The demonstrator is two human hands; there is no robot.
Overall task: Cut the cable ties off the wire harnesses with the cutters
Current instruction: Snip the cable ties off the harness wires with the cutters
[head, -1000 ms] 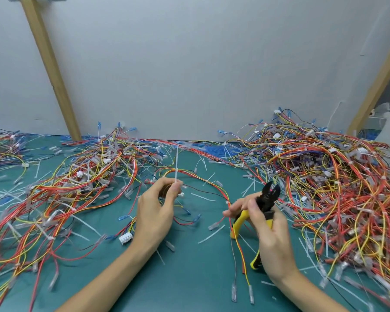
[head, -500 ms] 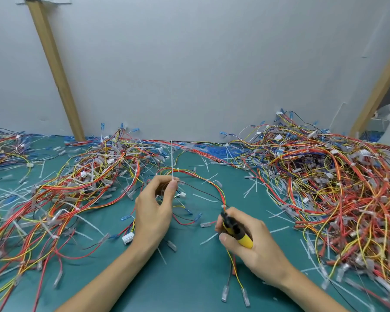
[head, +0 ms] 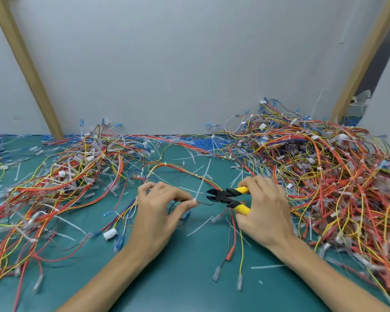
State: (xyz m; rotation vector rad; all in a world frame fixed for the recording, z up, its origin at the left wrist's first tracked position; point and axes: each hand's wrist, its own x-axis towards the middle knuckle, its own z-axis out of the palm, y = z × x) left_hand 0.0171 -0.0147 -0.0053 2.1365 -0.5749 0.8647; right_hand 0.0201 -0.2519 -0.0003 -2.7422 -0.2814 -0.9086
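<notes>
— Cutters (head: 223, 195): where do we have them?
— In our right hand (head: 267, 210), fingers curled round the yellow handles, black jaws parted and pointing left, over the teal tabletop (head: 189, 284).
— And our left hand (head: 158, 210)?
— It pinches a thin strand of the wire harness (head: 178, 168) between thumb and forefinger, right where a white cable tie (head: 202, 183) sits; the tie's tail sticks up and away from us. Our other fingers are loosely bent. The harness itself loops across the tabletop beyond our hands.
— Are the jaws on the tie?
— We see them just beside it, a small gap between; a dark wire runs from our fingertips towards the blades.
— And the other harnesses?
— We have a tangled left pile (head: 77, 172) and a taller right pile (head: 324, 172) against the grey wall (head: 189, 64), cut tie scraps (head: 199, 226) scattered on the tabletop between them, and a white connector (head: 110, 233) near our left wrist.
</notes>
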